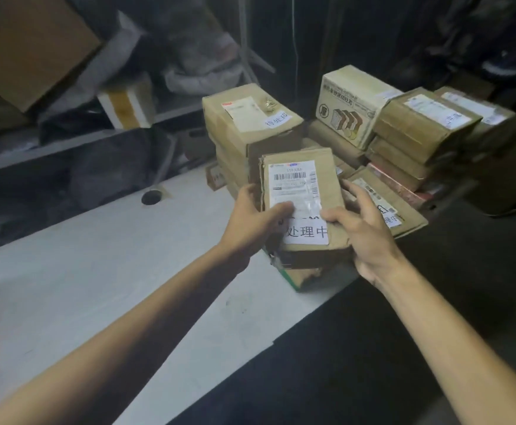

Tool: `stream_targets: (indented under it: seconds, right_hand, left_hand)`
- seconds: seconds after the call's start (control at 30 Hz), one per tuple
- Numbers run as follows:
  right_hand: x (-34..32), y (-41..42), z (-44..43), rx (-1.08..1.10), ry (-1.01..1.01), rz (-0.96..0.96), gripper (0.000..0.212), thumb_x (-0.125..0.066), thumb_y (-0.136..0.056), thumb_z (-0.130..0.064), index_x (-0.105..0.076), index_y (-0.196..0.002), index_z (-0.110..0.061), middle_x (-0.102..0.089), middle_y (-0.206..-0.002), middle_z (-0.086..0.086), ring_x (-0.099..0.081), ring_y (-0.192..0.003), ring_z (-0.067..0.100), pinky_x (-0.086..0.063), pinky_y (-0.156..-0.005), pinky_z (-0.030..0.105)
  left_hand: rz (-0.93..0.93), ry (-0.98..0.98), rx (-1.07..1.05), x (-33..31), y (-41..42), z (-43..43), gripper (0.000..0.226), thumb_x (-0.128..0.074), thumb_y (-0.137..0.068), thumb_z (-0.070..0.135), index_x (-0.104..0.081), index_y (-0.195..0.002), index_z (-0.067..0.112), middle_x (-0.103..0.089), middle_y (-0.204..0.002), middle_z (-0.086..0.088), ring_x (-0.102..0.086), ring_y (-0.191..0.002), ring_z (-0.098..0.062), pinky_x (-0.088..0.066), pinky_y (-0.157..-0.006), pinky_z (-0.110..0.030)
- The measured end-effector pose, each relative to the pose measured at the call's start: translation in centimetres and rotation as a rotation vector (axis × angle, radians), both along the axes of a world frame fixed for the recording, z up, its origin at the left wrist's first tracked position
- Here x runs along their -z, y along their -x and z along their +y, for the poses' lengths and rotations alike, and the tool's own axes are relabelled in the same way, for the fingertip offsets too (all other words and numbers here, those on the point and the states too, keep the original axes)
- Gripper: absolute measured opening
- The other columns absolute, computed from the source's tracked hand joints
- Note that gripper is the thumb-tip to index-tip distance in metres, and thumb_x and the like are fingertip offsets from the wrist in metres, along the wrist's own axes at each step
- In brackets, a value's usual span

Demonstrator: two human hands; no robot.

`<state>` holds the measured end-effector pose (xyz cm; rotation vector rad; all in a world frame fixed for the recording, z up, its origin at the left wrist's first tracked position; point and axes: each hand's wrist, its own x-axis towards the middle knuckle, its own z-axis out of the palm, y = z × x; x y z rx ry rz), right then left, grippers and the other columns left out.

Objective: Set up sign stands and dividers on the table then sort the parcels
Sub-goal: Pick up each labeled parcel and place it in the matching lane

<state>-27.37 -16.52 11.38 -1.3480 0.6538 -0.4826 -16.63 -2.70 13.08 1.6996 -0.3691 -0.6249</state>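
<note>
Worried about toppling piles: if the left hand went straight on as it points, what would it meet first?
Probably the tall box stack just beyond the parcel that the left hand grips; depth is unclear.

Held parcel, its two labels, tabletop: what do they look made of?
Held parcel: brown cardboard, matte, creased, lower edge torn. Shipping label: white paper, seemingly under glossy clear tape, given the glare. Lower label reading 处理中: plain matte white paper. Tabletop: smooth pale grey-white, likely laminate or painted board; cannot tell which.
</note>
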Motion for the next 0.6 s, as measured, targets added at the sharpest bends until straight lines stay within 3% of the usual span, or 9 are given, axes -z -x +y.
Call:
stream_targets:
  seconds: [0.07,0.2,0.33,0.43,0.6]
  right_hand:
    - [0.2,0.1,-1.6,0.010,0.043,0.029,0.062,-0.074,-0.070,-0.017,-0.056,-0.128,-0.029,-0.069,-0.114,-0.001,-0.070,-0.100,0.015,-0.056,-0.081,0.034]
    - [0.8,-0.3,-5.3,-0.009,0.176,0.114,0.056,-0.070,-0.086,-0.008,-0.051,-0.134,-0.031,-0.065,-0.104,-0.007,-0.070,-0.087,0.002,-0.053,-0.074,0.026]
    - [0.8,-0.8,-9.5,-0.058,0.262,0.192,0.054,-0.068,-0.089,-0.015,-0.051,-0.130,-0.046,-0.068,-0.117,-0.015,-0.065,-0.110,0.009,-0.057,-0.090,0.035]
    - [0.6,-2.1,-13.4,-0.082,0.263,0.233,0.060,-0.072,-0.083,-0.019,-0.052,-0.134,-0.043,-0.066,-0.127,-0.010,-0.060,-0.120,0.012,-0.052,-0.100,0.044]
    - [1.3,-7.2,-20.1,-0.159,0.300,0.267,0.047,-0.065,-0.091,-0.014,-0.052,-0.130,-0.037,-0.067,-0.117,-0.013,-0.064,-0.111,0.011,-0.053,-0.091,0.032]
  left_hand:
    - [0.062,-0.010,0.035,1.2,-0.6,-2.1,0.043,-0.072,-0.086,0.018,-0.047,-0.121,0.016,-0.067,-0.117,0.001,-0.068,-0.100,-0.013,-0.058,-0.082,-0.030]
    - [0.073,0.024,0.023,2.8,-1.5,-7.3,0.040,-0.074,-0.082,0.021,-0.049,-0.114,0.019,-0.067,-0.112,0.005,-0.066,-0.101,-0.013,-0.055,-0.091,-0.039]
    - [0.116,0.046,0.016,3.1,-1.3,-11.9,0.052,-0.072,-0.067,0.030,-0.046,-0.111,0.024,-0.066,-0.112,0.006,-0.065,-0.101,-0.012,-0.056,-0.090,-0.043]
    - [0.096,0.054,-0.009,3.1,-2.1,-15.3,0.055,-0.067,-0.063,0.029,-0.043,-0.112,0.023,-0.064,-0.115,0.004,-0.064,-0.104,-0.012,-0.055,-0.090,-0.043]
    - [0.064,0.029,-0.038,3.7,-5.6,-22.1,0.066,-0.065,-0.066,0.022,-0.033,-0.123,0.022,-0.061,-0.119,0.004,-0.063,-0.107,-0.015,-0.057,-0.088,-0.039]
